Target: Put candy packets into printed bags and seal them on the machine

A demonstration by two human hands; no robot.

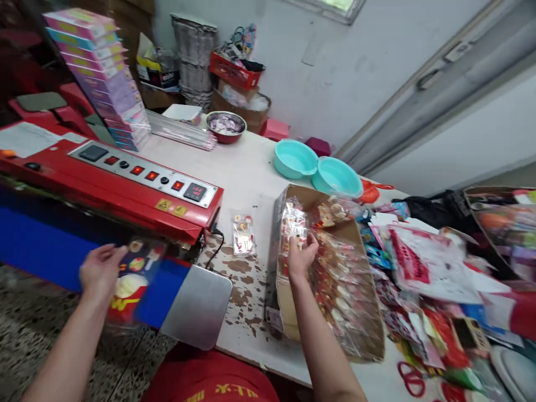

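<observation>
My left hand pinches the edge of a clear plastic packet with small food-shaped pieces inside, above the blue conveyor belt of a red sealing machine. My right hand reaches into an open cardboard box. Its fingers are closed on a similar clear packet at the box's left side. Rows of further packets stand close together in the box. Another packet lies flat on the table between machine and box.
A metal plate sits at the belt's end. Two turquoise basins stand behind the box. Bags and loose packaging crowd the right side, with red scissors near the front. A tall stack of boxes rises behind the machine.
</observation>
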